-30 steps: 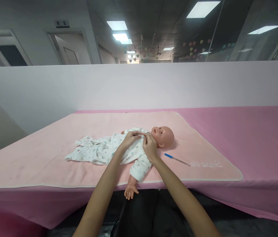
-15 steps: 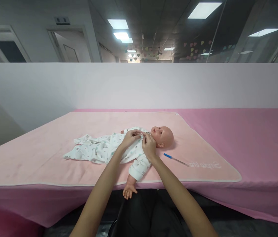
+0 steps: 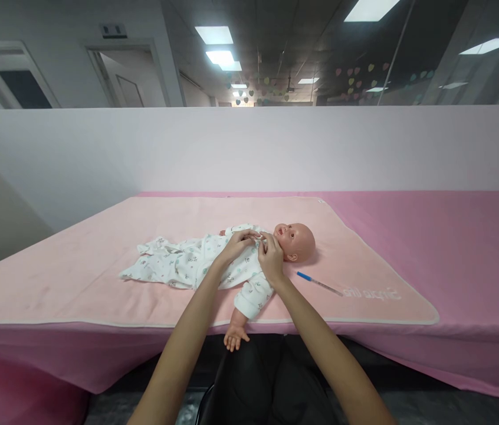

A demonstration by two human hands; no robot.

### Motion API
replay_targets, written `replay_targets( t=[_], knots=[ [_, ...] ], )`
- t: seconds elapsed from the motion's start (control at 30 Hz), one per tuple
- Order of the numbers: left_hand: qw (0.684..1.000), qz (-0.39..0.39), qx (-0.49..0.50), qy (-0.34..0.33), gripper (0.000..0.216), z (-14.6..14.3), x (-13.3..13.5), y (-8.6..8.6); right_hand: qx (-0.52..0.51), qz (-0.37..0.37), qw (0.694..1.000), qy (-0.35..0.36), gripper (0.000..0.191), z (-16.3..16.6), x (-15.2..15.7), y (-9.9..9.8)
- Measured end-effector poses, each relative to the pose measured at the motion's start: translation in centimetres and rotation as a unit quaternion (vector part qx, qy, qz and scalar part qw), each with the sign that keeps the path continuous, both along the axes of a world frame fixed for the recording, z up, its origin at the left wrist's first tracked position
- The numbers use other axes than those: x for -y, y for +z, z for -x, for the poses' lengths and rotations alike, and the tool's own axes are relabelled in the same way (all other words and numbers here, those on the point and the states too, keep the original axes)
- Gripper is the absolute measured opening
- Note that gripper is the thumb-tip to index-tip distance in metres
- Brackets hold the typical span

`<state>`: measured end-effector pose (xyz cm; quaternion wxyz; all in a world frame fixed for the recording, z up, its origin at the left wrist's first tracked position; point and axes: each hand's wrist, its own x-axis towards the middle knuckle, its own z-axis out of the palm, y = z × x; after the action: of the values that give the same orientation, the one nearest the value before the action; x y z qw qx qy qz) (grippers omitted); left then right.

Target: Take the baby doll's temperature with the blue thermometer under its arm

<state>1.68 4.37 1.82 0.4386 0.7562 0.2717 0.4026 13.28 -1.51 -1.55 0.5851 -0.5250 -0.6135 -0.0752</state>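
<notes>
A baby doll lies on its back, with its head to the right, dressed in a white printed baby outfit with long sleeves. Both my hands meet at the outfit's neckline, just below the doll's chin. My left hand has its fingers bent and closed on the cloth at the upper chest. Close beside it, my right hand pinches the outfit near the collar. The fingertips partly hide the cloth between them. One doll arm reaches out over the table's front edge, towards my lap.
Under the doll is a peach mat with a pale border, spread on a pink tablecloth. A thin blue-capped pen lies right of the doll's shoulder. A white partition stands behind the table.
The view has shifted slightly, so the whole scene sits a little higher and further right. My hands stay at the neckline, with the fingers slightly rearranged.
</notes>
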Motion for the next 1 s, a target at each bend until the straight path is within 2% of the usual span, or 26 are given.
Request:
replay_targets(
  t=[0.33,0.6,0.67,0.73,0.8,0.87,1.0],
  knots=[
    [0.998,-0.023,-0.002,0.063,0.022,0.0,-0.1,-0.2,0.041,0.0,0.998,0.048,0.024,-0.1,0.0,0.1],
    [0.998,-0.019,0.011,0.051,0.022,0.0,-0.2,-0.1,0.036,0.004,0.998,0.055,0.028,0.0,-0.2,0.1],
    [0.996,-0.035,0.02,0.085,0.026,0.2,0.3,0.1,0.046,0.002,0.998,0.04,0.031,-0.2,-0.4,0.0],
    [0.985,-0.084,0.014,0.148,0.026,0.6,0.9,0.3,0.071,-0.003,0.997,0.025,0.034,-0.3,-0.5,0.0],
    [0.964,-0.135,-0.025,0.227,0.025,1.3,1.6,0.2,0.104,-0.009,0.994,0.02,0.036,-0.4,-0.5,0.1],
    [0.942,-0.175,-0.071,0.277,0.025,2.2,2.1,0.1,0.139,-0.008,0.99,0.03,0.035,-0.2,-0.5,0.4],
    [0.926,-0.228,-0.133,0.272,0.026,3.4,2.8,-0.3,0.21,0.005,0.975,0.069,0.023,0.6,-0.8,1.4]
  ],
)
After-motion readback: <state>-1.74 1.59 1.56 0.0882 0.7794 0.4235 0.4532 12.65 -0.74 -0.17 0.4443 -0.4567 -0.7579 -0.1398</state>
